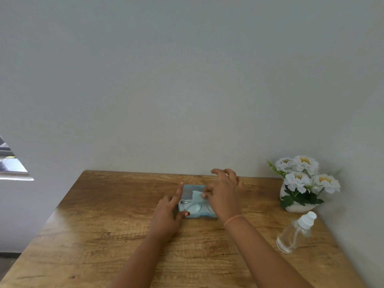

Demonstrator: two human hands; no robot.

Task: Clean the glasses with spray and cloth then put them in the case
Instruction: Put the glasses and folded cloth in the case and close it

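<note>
Head cam looks fwd/down, near table, facing wall.

Wooden table against grey wall

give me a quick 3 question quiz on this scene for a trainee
1. Fill in: the spray bottle is on the table's ____ side, from the person's view.
2. Where are the glasses? A on the bare table; B in the open case; C beside the spray bottle.
3. True or false: the right hand pinches the cloth.
Key: 1 right; 2 B; 3 true.
</note>
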